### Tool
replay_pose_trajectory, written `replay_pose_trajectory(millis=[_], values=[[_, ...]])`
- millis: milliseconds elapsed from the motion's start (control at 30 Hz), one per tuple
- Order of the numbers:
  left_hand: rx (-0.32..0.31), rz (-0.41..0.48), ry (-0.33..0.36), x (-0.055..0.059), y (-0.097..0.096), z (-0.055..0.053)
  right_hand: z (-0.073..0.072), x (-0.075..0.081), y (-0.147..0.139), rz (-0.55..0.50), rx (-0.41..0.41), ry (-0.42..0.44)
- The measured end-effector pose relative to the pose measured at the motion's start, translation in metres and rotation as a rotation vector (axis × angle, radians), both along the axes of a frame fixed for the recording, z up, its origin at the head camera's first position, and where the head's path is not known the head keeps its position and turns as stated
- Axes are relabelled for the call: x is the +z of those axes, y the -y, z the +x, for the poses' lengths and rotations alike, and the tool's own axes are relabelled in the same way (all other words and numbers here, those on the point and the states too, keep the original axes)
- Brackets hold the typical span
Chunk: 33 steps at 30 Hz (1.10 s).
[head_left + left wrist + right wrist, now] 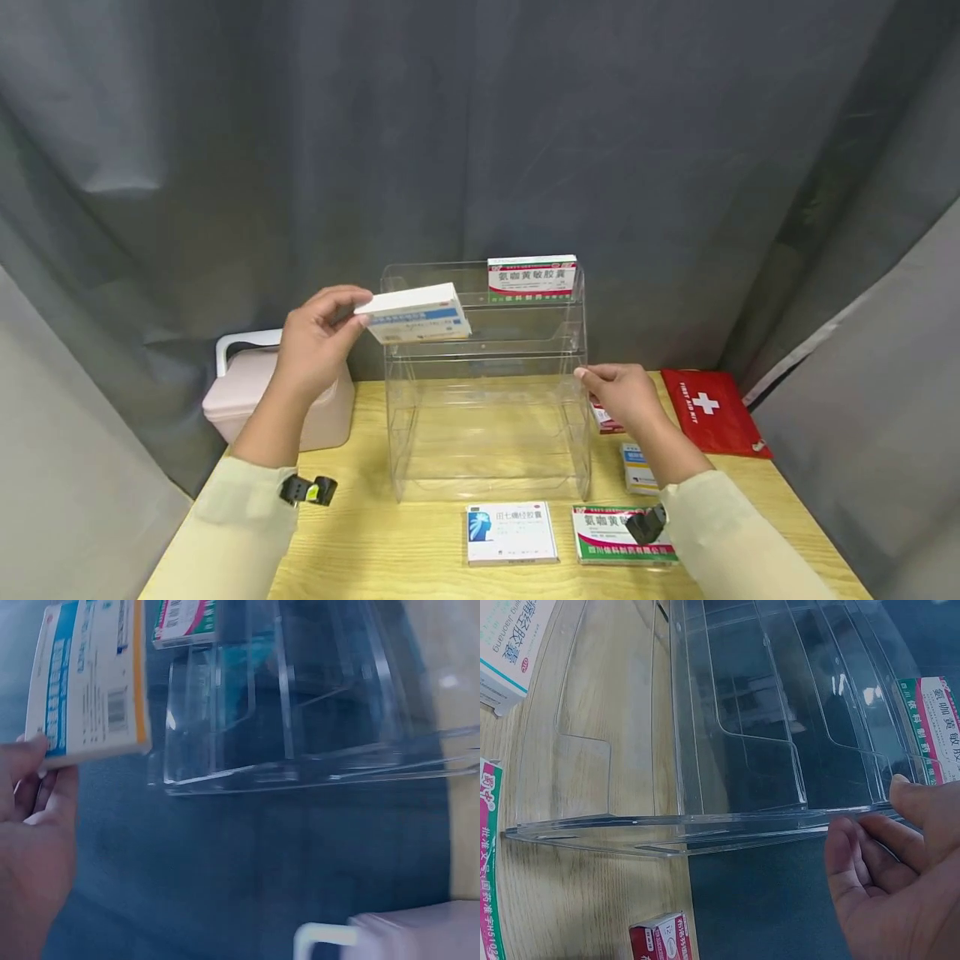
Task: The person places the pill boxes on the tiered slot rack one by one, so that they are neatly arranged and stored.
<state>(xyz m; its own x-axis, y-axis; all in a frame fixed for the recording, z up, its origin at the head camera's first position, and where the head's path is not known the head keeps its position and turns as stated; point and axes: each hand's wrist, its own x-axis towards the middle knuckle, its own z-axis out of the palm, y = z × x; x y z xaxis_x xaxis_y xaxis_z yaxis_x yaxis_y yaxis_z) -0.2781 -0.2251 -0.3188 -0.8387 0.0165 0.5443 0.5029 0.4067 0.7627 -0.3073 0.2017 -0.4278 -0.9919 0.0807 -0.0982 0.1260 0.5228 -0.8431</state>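
My left hand (318,333) pinches a white medicine box (416,315) with a blue stripe by its left end. The box is held up in front of the upper tiers of a clear acrylic display rack (487,487), and its orange edge shows in the left wrist view. At the rack's right side, my right hand (622,396) pinches the side panel's edge between thumb and fingers. A green-and-red medicine box (532,279) stands in the top tier at the right. In the right wrist view the rack's stepped tiers (742,735) are seen from the side.
A white-and-blue box (512,533) and another green-and-red box (611,533) lie before the rack. Right of it are a small blue-and-white box (637,471), a red box (662,939) and a red first aid pouch (716,412). A pale pink handled container (330,417) stands left.
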Motion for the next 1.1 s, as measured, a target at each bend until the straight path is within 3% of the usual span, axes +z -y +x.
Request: replay_pose_trajectory(millis=[133,233,400,533,833,1100], values=[[0.037,0.050,-0.077,0.022,-0.011,-0.026,0.002,0.000,0.000,-0.001,-0.006,-0.011],[0.071,0.018,-0.100,0.032,-0.021,-0.042,0.002,0.000,0.000,0.006,-0.016,-0.028],[0.106,-0.069,-0.128,0.039,-0.032,-0.060,0.002,-0.002,0.000,0.007,-0.010,-0.040],[0.126,-0.074,-0.138,0.043,-0.037,-0.072,0.001,-0.003,-0.001,0.010,-0.005,-0.041],[0.138,0.002,-0.136,0.047,-0.035,-0.086,-0.001,0.002,0.001,0.010,-0.010,-0.051],[0.135,-0.069,-0.083,0.038,-0.036,-0.093,0.000,0.000,0.000,0.002,-0.018,-0.011]])
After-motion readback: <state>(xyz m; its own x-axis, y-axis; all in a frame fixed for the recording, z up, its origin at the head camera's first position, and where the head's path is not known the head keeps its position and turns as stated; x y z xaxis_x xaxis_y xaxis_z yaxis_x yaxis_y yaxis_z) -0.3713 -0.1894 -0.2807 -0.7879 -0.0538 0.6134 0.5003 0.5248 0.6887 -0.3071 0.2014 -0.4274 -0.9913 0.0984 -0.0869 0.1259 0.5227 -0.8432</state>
